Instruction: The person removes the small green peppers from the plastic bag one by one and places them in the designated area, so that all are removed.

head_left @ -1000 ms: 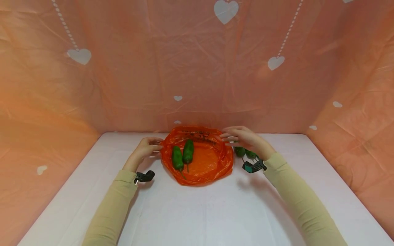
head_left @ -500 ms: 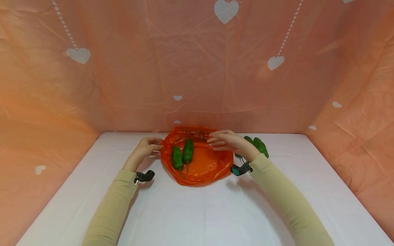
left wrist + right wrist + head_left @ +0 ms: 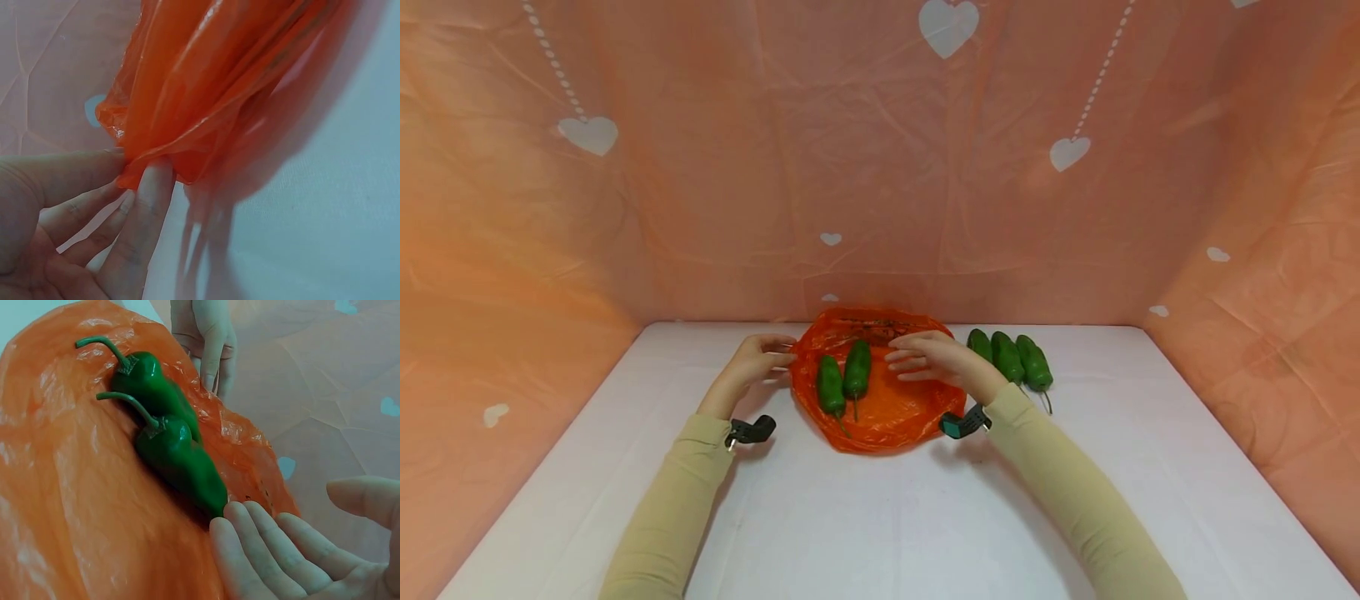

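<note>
An orange-red plastic bag (image 3: 898,404) lies spread with its mouth wide on the table. Two green peppers sit side by side in its left half, a left pepper (image 3: 831,385) and a right pepper (image 3: 857,369), stems toward the person. My left hand (image 3: 758,360) pinches the bag's left edge; the left wrist view shows the gathered plastic (image 3: 156,125) between thumb and finger. Over the bag's right half hovers my right hand (image 3: 943,358), palm facing left and fingers extended. In the right wrist view its fingertips (image 3: 225,534) are right at the tip of the nearer pepper (image 3: 181,459).
Several things surround the bag: on its right, three more green peppers (image 3: 1007,357) lie in a row on the white table (image 3: 850,517), the left one partly behind my right forearm. A pink-orange cloth (image 3: 887,167) with white hearts hangs behind and along both sides.
My right hand has moved left, from the bag's right rim to over its inside, uncovering the three peppers on the right. My left hand has stayed at the bag's left edge.
</note>
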`<state>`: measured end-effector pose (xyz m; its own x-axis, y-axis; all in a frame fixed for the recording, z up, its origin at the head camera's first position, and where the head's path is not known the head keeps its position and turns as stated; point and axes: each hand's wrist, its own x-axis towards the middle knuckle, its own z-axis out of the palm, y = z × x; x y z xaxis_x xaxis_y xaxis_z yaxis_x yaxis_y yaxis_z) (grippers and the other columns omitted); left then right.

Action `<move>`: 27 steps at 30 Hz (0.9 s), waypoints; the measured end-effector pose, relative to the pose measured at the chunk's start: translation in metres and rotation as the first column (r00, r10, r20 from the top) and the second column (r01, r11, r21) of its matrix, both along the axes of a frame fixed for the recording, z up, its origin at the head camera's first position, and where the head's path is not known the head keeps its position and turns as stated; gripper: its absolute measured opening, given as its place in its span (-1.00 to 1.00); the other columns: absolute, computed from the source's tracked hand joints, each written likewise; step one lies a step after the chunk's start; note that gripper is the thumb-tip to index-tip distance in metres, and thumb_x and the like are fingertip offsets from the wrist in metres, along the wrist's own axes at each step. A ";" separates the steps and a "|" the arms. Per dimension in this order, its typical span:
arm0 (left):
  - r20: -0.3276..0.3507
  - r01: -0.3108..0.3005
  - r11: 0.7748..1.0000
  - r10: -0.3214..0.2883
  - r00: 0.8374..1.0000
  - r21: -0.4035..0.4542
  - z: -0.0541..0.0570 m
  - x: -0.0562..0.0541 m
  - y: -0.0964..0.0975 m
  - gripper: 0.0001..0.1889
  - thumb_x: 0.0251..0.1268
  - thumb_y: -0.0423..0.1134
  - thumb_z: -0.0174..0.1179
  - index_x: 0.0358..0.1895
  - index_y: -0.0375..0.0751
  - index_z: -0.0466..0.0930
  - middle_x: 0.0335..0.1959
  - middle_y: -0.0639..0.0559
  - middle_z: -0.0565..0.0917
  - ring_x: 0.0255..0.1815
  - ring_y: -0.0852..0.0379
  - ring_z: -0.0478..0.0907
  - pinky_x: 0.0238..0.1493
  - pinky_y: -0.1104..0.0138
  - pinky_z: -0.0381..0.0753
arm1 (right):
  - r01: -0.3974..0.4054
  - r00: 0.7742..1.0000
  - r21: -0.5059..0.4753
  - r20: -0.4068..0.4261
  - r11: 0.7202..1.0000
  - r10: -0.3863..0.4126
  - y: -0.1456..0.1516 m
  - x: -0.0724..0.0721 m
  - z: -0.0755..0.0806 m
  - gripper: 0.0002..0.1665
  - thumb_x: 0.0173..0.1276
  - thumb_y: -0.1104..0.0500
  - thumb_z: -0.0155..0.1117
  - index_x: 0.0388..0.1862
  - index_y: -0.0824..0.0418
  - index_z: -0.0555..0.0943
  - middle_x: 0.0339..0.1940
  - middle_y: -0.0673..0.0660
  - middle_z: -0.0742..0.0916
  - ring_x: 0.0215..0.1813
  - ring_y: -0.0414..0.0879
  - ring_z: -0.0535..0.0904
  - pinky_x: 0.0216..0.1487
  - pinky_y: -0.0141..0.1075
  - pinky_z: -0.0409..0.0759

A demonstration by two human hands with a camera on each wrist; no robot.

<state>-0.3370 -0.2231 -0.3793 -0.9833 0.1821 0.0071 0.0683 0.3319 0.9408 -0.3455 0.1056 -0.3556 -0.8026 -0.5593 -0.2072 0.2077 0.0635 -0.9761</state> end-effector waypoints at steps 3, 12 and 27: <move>0.009 -0.015 1.000 0.015 1.000 -0.017 -0.001 -0.001 0.000 -0.58 0.32 -0.40 0.12 0.19 -0.56 0.39 0.04 -0.44 0.53 -0.19 -0.01 0.64 -0.08 0.14 0.64 | 0.004 1.000 0.000 0.015 1.000 -0.004 -0.004 -0.001 0.000 -0.41 0.56 0.12 -0.08 0.41 0.45 0.21 0.34 0.46 0.37 0.31 0.30 0.35 0.18 -0.06 0.49; 0.039 -0.032 0.999 0.032 0.999 0.008 0.000 -0.001 0.002 -0.56 0.31 -0.42 0.13 0.21 -0.57 0.36 0.07 -0.42 0.51 -0.27 0.12 0.64 -0.15 0.24 0.67 | 0.040 0.997 0.013 0.060 0.999 -0.041 -0.012 -0.005 -0.001 -0.42 0.55 0.11 -0.06 0.41 0.42 0.23 0.32 0.43 0.41 0.29 0.27 0.38 0.17 -0.05 0.51; 0.043 -0.031 0.999 0.032 0.999 -0.022 0.003 0.001 0.002 -0.56 0.33 -0.40 0.12 0.22 -0.54 0.37 0.09 -0.42 0.51 -0.21 0.08 0.63 -0.06 0.18 0.64 | 0.067 0.990 0.078 0.121 0.995 -0.076 -0.023 -0.009 -0.011 -0.42 0.47 0.11 0.08 0.35 0.40 0.33 0.18 0.42 0.55 0.18 0.25 0.50 0.13 -0.03 0.54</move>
